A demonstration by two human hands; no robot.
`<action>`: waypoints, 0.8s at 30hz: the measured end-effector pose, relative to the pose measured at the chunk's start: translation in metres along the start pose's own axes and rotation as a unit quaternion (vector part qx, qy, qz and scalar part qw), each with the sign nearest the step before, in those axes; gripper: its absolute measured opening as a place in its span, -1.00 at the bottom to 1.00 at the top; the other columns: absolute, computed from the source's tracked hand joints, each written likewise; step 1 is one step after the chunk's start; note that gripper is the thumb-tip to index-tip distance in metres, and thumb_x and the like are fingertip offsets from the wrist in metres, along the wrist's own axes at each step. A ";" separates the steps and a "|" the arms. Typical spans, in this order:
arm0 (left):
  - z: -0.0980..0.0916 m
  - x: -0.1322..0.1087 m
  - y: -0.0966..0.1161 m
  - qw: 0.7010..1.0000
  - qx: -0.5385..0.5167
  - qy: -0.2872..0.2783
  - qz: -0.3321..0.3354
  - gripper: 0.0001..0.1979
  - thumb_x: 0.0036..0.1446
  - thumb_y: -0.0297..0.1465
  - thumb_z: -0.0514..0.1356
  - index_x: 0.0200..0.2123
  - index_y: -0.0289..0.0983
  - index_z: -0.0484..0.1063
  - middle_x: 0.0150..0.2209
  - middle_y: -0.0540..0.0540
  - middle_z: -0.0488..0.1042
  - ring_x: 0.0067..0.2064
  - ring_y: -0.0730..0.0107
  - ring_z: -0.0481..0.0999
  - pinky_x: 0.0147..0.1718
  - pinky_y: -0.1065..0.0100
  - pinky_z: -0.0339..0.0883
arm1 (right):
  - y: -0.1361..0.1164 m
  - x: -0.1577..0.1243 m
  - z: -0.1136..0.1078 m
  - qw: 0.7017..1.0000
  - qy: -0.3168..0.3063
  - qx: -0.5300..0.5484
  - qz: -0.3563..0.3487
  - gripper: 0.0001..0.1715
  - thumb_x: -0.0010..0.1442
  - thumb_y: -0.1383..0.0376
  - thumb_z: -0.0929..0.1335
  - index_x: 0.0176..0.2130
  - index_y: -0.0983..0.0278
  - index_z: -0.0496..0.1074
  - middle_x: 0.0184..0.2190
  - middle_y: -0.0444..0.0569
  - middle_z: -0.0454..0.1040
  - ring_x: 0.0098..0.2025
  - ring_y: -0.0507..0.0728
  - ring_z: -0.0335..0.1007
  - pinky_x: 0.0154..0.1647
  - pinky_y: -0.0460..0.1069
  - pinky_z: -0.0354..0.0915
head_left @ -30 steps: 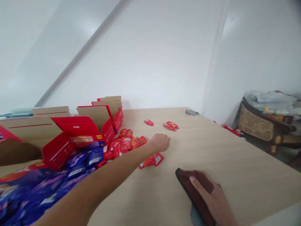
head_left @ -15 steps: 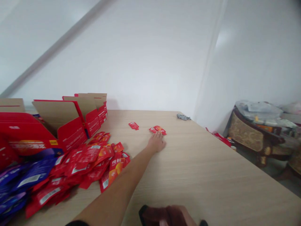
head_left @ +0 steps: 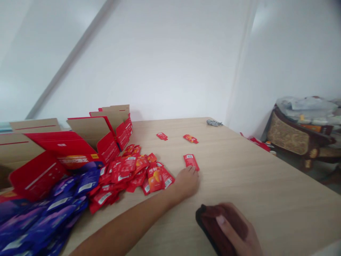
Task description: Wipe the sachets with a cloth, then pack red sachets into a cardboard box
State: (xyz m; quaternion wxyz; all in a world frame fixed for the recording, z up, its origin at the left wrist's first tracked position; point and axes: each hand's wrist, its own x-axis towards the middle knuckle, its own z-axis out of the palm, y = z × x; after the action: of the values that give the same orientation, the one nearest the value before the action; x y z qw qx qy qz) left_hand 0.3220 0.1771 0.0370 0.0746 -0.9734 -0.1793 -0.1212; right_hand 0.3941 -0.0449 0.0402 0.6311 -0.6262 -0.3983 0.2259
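Note:
My left hand (head_left: pixel 188 182) reaches over the table with fingers bent, its fingertips on the near end of a red sachet (head_left: pixel 190 160) whose white label faces up. My right hand (head_left: pixel 241 231), low in the view, is closed around a dark maroon, black-edged item (head_left: pixel 223 225); its kind cannot be made out. A red-and-orange sachet (head_left: pixel 190 138) and another red sachet (head_left: pixel 162 136) lie farther back. Left of my left hand is a heap of red sachets (head_left: pixel 130 165), with a heap of blue-purple sachets (head_left: pixel 60 209) beside it.
Open red cartons (head_left: pixel 77 147) with brown insides stand in a row at the left of the wooden table (head_left: pixel 239 177). A grey bundle (head_left: pixel 214 122) lies near the far right corner. Beyond the table's right edge is a patterned chair (head_left: pixel 289 137) piled with bags.
My left hand has drawn one red sachet nearer, away from the red-and-orange one it lay beside. My right hand and the maroon item have come farther into view. The view has shifted left.

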 end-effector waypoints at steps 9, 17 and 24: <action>-0.061 -0.206 0.080 0.993 -0.099 0.052 -0.043 -0.60 0.47 -0.17 0.05 0.20 -0.24 0.43 0.26 -0.14 0.43 0.31 0.10 0.34 0.28 0.14 0.27 | -0.006 -0.007 -0.001 0.960 0.198 0.189 0.059 -0.47 0.01 -0.04 0.56 -0.14 0.25 0.62 -0.24 0.03 0.67 -0.25 0.28 0.64 -0.29 0.07 0.57; -0.076 -0.288 0.106 0.998 -0.038 0.048 -0.015 -0.48 0.52 -0.18 -0.03 0.40 -0.26 0.23 0.40 -0.08 0.30 0.37 0.18 0.29 0.28 0.16 0.23 | -0.007 0.000 0.010 0.982 0.186 -0.033 -0.025 -0.41 0.14 -0.12 0.49 -0.09 0.28 0.61 -0.18 0.05 0.66 -0.16 0.26 0.57 -0.15 0.09 0.47; -0.057 -0.300 0.104 0.994 0.007 0.102 0.025 -0.57 0.50 -0.35 0.02 0.34 -0.28 0.33 0.40 -0.10 0.31 0.38 0.22 0.28 0.30 0.20 0.21 | -0.046 -0.023 0.022 0.962 0.123 -0.190 -0.153 -0.54 0.20 -0.03 0.48 -0.05 0.21 0.53 -0.16 0.02 0.63 -0.12 0.24 0.55 -0.08 0.09 0.43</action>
State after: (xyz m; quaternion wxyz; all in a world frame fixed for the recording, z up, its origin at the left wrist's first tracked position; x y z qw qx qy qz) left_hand 0.0766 -0.0289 0.0026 0.1019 -0.9596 -0.1475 -0.2170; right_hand 0.3538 -0.0552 0.0774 0.5717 -0.6890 -0.4444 -0.0322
